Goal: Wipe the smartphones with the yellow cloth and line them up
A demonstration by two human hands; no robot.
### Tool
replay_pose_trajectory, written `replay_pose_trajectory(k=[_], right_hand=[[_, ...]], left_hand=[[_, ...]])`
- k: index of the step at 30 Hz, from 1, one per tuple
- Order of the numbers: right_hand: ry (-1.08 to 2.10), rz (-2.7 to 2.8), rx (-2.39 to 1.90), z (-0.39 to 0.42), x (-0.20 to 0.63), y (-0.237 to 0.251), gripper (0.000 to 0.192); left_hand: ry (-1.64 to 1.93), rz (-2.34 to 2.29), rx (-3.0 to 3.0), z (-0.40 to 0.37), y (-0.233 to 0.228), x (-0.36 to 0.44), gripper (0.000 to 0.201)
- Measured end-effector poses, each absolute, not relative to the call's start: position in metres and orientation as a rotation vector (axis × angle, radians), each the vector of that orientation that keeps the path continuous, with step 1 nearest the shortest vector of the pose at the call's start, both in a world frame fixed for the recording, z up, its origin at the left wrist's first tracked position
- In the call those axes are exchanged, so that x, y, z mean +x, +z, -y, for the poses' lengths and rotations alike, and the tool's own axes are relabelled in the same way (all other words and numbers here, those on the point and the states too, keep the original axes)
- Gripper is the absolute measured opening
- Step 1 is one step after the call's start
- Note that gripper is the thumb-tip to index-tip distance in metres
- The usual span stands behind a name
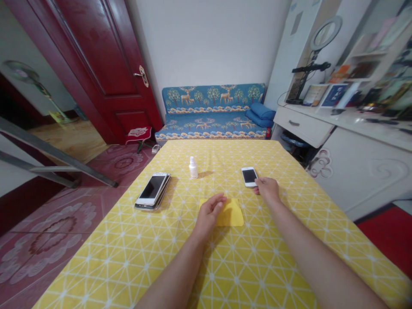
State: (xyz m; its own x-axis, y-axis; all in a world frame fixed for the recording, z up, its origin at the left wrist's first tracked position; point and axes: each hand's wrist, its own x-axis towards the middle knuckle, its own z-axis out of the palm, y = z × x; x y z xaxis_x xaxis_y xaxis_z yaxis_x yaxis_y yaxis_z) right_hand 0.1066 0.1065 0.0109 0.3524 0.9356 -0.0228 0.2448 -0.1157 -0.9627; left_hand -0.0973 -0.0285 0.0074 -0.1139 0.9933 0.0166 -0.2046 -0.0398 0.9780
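My right hand [268, 189] pinches the lower right corner of a small white smartphone [249, 177] with a dark screen, at the table's right middle. My left hand [210, 209] hovers over or rests on a plain yellow cloth [234, 214], its fingers loosely bent and the thumb apart. Whether it touches the cloth I cannot tell. Beyond that hand a small white spray bottle [193, 169] stands upright. A stack of smartphones [153, 189] lies to the left, a white one with a dark screen on top.
A yellow patterned tablecloth [154, 253] covers the table. Behind it is a blue sofa [209, 122] with deer patterns. On the right stands a white dresser [302, 124] bearing a ring light [326, 33]. At the left are a red door [106, 60] and a metal frame [58, 169].
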Motion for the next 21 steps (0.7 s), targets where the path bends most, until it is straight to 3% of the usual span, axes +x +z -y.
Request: replay_pose_trajectory(k=[12, 21], right_hand=[[0.5, 1.246, -1.758, -0.133, 0.114, -0.005, 0.016], [0.193, 1.456, -1.692, -0.1, 0.1, -0.011, 0.032]], left_hand=[[1.386, -1.145, 0.985, 0.026, 0.0, -0.099, 0.043], [1.413, -1.142, 1.044, 0.027, 0.004, -0.099, 0.04]])
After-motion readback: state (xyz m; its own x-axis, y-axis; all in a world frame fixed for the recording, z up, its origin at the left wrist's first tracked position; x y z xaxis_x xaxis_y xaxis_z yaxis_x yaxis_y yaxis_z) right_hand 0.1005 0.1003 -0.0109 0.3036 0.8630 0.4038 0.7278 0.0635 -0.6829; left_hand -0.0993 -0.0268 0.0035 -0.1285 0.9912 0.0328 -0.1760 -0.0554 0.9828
